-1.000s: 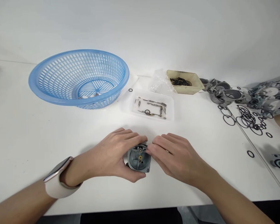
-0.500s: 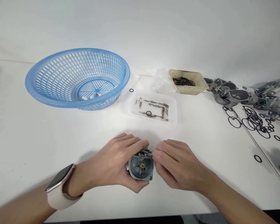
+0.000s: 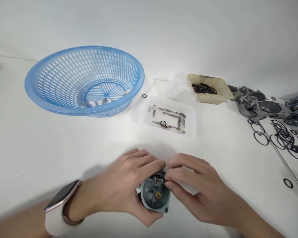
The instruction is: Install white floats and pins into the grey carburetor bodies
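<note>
A grey metal carburetor body (image 3: 155, 195) with brass jets in its open round bowl is gripped by my left hand (image 3: 131, 181), the thumb below it and the fingers over its top left. My right hand (image 3: 196, 185) touches the upper right edge of the body with thumb and fingertips pinched together; whatever lies between them is too small to make out. Just beyond the hands, a clear plastic tray (image 3: 191, 122) holds several small metal pins and springs and one black O-ring (image 3: 163, 123).
A blue basket (image 3: 89, 110) with small white parts stands at the back left. Behind the tray are bubble wrap (image 3: 182, 89) and a cream box (image 3: 221, 94) of black rings. At right lie metal carburetor bodies (image 3: 255, 105) and loose black rings (image 3: 261, 138).
The view has shifted slightly. My right hand's fingers have spread a little and changed their hold at the body's edge, with the thumb now visible. My left hand keeps its grip.
</note>
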A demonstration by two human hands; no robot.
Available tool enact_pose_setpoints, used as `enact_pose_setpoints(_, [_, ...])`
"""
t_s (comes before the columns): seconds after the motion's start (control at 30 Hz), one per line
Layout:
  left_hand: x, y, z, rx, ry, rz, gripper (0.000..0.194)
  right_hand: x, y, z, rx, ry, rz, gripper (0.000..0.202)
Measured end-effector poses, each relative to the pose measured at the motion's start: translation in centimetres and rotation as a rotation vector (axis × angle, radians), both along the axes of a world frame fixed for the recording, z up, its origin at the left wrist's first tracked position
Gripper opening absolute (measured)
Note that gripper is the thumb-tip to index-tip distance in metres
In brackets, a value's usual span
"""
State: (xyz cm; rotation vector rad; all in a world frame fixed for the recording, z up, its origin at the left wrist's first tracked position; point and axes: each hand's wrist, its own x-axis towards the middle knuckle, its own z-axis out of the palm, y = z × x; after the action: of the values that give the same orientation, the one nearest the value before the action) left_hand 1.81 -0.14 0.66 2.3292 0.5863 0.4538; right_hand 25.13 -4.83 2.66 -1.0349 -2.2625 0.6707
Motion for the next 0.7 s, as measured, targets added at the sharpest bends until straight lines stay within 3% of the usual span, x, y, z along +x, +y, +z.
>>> enact_pose_setpoints(0.07, [0.0,0.1,0.0,-0.030,0.000,-0.010,0.056,0.1,0.4,0.0,-0.106,0.101,0.036,0.011])
enact_pose_setpoints(0.17, [0.1,0.2,0.0,-0.037,0.004,-0.007,0.055,0.0,0.6,-0.3,-0.119,0.176,0.075,0.011])
enact_pose_setpoints(0.5, [0.1,0.0,0.3,-0.101,0.009,-0.016,0.063,0.8,0.9,0.1,-0.181,0.147,0.141,0.010])
enact_pose_setpoints(0.7, [0.1,0.0,0.3,-0.076,0.028,-0.001,0.068,1.7,1.7,0.3,-0.178,0.138,0.110,0.011])
